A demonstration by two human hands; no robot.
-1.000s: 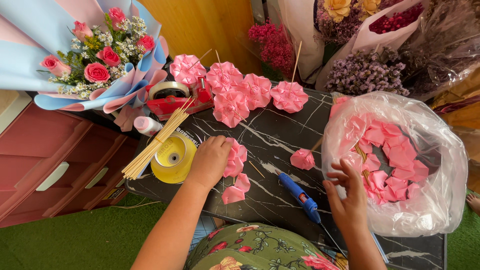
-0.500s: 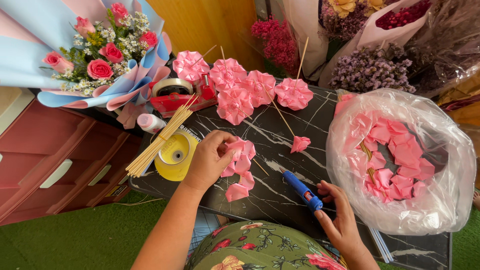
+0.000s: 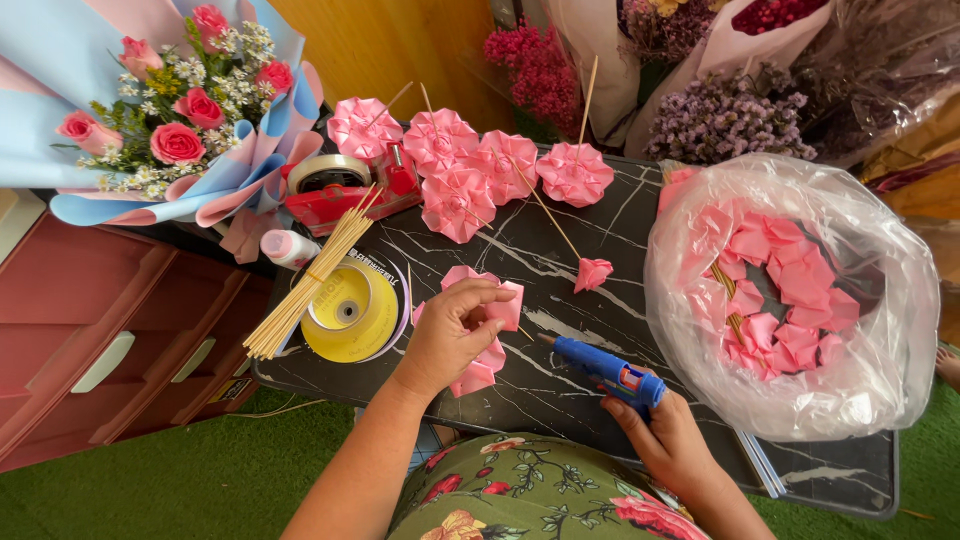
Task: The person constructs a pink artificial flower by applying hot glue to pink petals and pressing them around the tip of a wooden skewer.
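Your left hand [image 3: 450,335] pinches a folded pink ribbon petal [image 3: 502,305] just above the black marble desk [image 3: 560,400], w/ more pink petals [image 3: 478,372] lying under it. Your right hand [image 3: 668,440] is wrapped round the blue glue gun [image 3: 610,368], nozzle aimed toward the petal. A yellow ribbon spool [image 3: 350,312] sits just left; a clear bag of petals [image 3: 790,290] lies to the right.

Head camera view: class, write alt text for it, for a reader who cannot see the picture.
A person at a black marbled table holds pink petals in the left hand and a blue glue gun in the right hand. Finished pink paper flowers on sticks lie beyond, beside a clear bag of more petals.
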